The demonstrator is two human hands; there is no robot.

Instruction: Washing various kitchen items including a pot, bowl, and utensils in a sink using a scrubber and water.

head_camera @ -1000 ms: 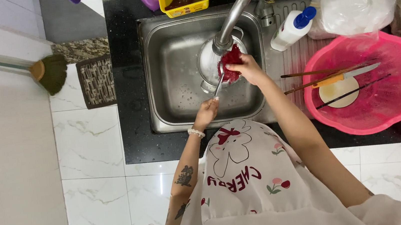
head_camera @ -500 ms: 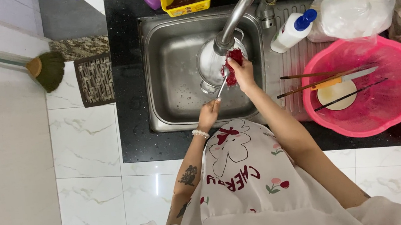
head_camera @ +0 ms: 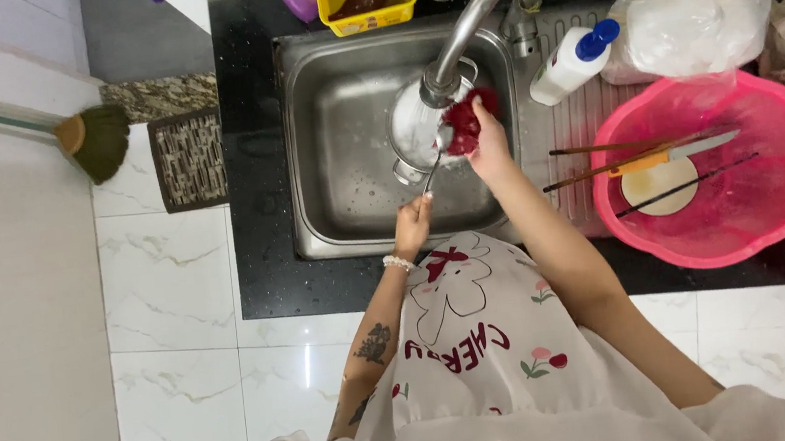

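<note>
- Two hands work over the steel sink (head_camera: 344, 137), beneath the tap (head_camera: 477, 14).
- Left hand (head_camera: 411, 230) grips a spoon (head_camera: 436, 154) by its handle, bowl raised for scrubbing.
- Right hand (head_camera: 486, 136) clutches a red scrubber (head_camera: 465, 122) against the spoon's bowl.

Place: a home kitchen.
Showing it: a steel sink (head_camera: 344, 137) sitting in a black desk (head_camera: 265, 265), dish soap bottle (head_camera: 574, 62) lying beside it, broom (head_camera: 93, 141) resting on marble floor tiles (head_camera: 170, 295).
</note>
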